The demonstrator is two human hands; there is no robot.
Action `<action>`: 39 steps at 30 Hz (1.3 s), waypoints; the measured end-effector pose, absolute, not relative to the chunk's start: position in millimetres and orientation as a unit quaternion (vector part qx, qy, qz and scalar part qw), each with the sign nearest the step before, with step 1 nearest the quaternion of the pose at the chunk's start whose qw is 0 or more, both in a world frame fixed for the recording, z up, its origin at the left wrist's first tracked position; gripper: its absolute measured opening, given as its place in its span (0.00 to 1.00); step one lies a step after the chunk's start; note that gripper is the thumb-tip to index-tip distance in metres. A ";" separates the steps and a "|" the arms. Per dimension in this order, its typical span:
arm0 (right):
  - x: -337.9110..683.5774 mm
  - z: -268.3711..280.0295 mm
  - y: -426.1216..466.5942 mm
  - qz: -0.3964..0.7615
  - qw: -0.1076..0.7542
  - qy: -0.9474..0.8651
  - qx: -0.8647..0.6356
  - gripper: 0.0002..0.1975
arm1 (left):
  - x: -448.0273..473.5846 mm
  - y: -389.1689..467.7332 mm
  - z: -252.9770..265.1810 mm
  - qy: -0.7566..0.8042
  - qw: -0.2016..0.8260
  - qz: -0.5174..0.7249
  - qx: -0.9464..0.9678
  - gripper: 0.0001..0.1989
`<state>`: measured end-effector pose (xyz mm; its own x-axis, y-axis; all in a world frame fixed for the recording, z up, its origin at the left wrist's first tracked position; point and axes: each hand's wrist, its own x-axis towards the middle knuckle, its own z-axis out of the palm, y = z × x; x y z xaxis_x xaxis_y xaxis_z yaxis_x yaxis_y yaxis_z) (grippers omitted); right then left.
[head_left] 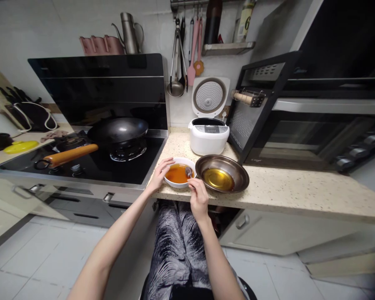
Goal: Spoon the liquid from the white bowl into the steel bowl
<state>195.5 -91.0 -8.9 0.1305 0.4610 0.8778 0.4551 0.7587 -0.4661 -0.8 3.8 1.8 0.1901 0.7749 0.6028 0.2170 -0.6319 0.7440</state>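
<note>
A white bowl (168,183) of orange-brown liquid (175,173) stands near the counter's front edge. My left hand (158,176) steadies it at the left, with fingers on the rim. Over the bowl's right side, my right hand (198,196) is closed in a pinch on what looks like a spoon (188,171). The spoon's rounded end is at the liquid, and its handle is mostly hidden by the fingers. Close by on the right sits a metal basin (240,177) holding yellow oil-like liquid (218,178).
Behind the bowls stands a white rice cooker (209,143) with its lid up. On the left, a black wok (118,130) with a wooden handle rests on the stove (125,173). An oven (315,137) stands at the right. Utensils, including tongs (177,41), hang on the wall.
</note>
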 end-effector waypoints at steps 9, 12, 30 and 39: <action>194.2 -9.4 -91.7 0.083 0.711 -0.591 -0.373 0.08 | -2.4 6.3 -0.7 0.340 0.264 0.539 0.724 0.17; 194.1 -10.5 -91.9 0.101 0.732 -0.562 -0.373 0.08 | -2.5 6.3 -1.0 0.341 0.263 0.539 0.724 0.18; 196.8 -3.9 -101.8 0.089 0.760 -0.540 -0.350 0.08 | -3.3 7.4 -1.3 0.344 0.260 0.536 0.726 0.17; 208.8 6.4 -107.8 0.066 0.780 -0.508 -0.359 0.08 | -3.0 6.0 0.0 0.344 0.258 0.531 0.730 0.17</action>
<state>208.8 -107.8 6.4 0.4753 0.4678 0.7452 0.2616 0.7335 -0.6273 -3.0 6.0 0.0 0.1995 0.7762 0.5981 0.2270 -0.6304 0.7424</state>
